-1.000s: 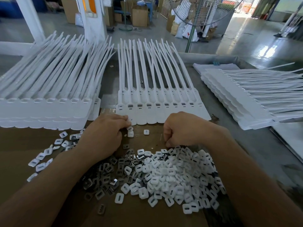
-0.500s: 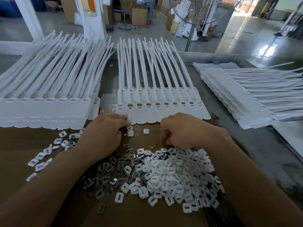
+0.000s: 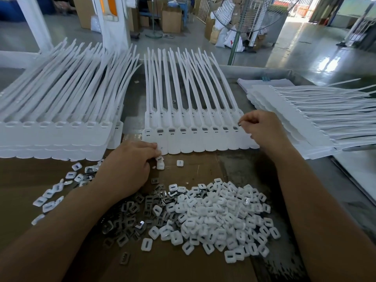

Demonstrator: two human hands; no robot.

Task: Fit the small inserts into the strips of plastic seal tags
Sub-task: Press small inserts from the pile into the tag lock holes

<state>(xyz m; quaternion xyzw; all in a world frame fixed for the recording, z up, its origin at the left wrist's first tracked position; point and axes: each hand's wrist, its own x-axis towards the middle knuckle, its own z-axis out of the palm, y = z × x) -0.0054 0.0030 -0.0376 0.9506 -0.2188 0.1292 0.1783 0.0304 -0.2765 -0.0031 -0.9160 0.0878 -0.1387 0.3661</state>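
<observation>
— Change first, at the right hand (image 3: 264, 129): a second ago we had it curled at the top edge of the pile of white caps (image 3: 219, 216), low in the frame. Now it is up at the right end of the strip of seal tags (image 3: 195, 139), mid-frame. What do we hold?

— Thumb and forefinger pinch a small grey insert (image 3: 239, 123), just over the last socket on the right.

— And the left hand (image 3: 126, 169)?

— It has not moved. Its fingers are curled against the strip's lower left corner. Whether we grip the tab or only press it down, we cannot tell.

— What does that mean for the job?

— We judge that picking is over and seating begins. Most sockets along the row already show grey, though the leftmost still looks white. Once this insert is pressed home, we think the strip is nearly finished. The loose metal inserts (image 3: 138, 212) lie on the cardboard (image 3: 183, 267) beside the caps, close for the next pick.
</observation>
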